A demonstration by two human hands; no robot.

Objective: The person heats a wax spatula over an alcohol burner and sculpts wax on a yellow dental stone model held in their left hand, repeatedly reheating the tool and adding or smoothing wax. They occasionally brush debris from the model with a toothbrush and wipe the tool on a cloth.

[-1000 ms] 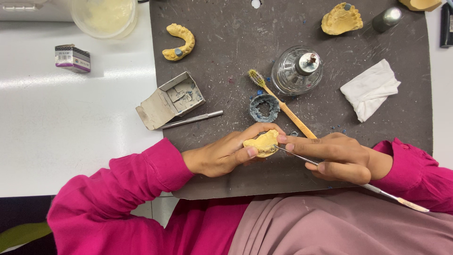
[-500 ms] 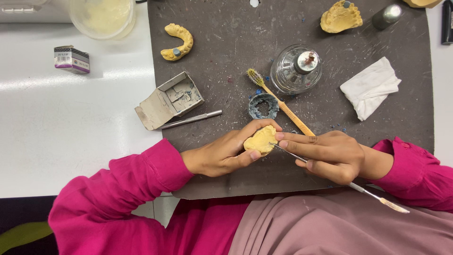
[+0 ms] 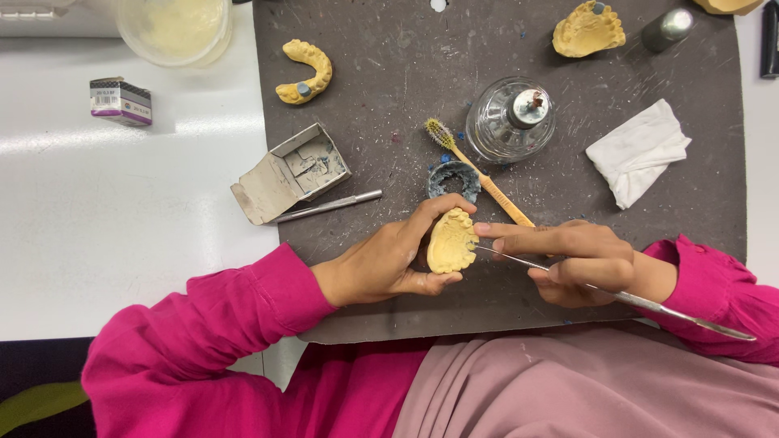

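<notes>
Over dark mat point(image 3: 389, 73), left hand point(image 3: 389, 264) grips yellow cast point(image 3: 451, 241); right hand point(image 3: 580, 259) pinches metal spatula point(image 3: 617, 294), which might slip and gouge it

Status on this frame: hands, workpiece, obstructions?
Left hand grips yellow plaster dental cast. Right hand holds thin metal spatula, tip at cast. Nothing between them.

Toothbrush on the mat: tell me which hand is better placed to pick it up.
Right, probably. The toothbrush handle ends beside the right hand, though that hand holds a metal tool. The left hand grips the yellow dental cast.
</notes>
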